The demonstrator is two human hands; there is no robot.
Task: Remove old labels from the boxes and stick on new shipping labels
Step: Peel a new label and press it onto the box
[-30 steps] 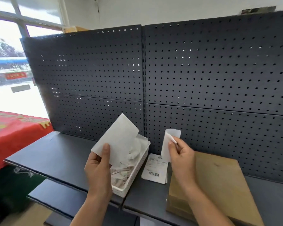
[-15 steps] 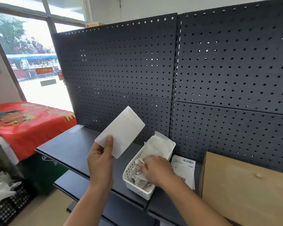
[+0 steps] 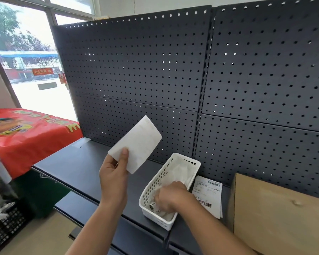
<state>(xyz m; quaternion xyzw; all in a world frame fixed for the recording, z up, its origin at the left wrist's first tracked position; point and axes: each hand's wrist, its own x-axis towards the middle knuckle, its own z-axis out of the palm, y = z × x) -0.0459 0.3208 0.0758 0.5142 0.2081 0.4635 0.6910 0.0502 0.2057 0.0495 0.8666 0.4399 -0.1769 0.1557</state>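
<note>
a white label (image 3: 136,144) is pinched by thumb and fingers of the left hand (image 3: 113,179), raised at 11 o'clock from the white basket (image 3: 155,183). the right hand (image 3: 170,196) is buried in its paper scraps (image 3: 180,173); whether its fingers are pinching anything cannot be told.

— Where did the basket (image 3: 155,183) stand?
— On the shelf (image 3: 77,166), near its front edge, the pegboard (image 3: 136,70) behind. The right hand (image 3: 170,196) was inside it, among paper scraps (image 3: 180,172).
— And to its right?
— Printed labels (image 3: 208,196) just beside it, then the box (image 3: 276,214) at the shelf's right end. The left hand (image 3: 113,179) held a label sheet (image 3: 136,144) above the shelf, left of the basket.
</note>
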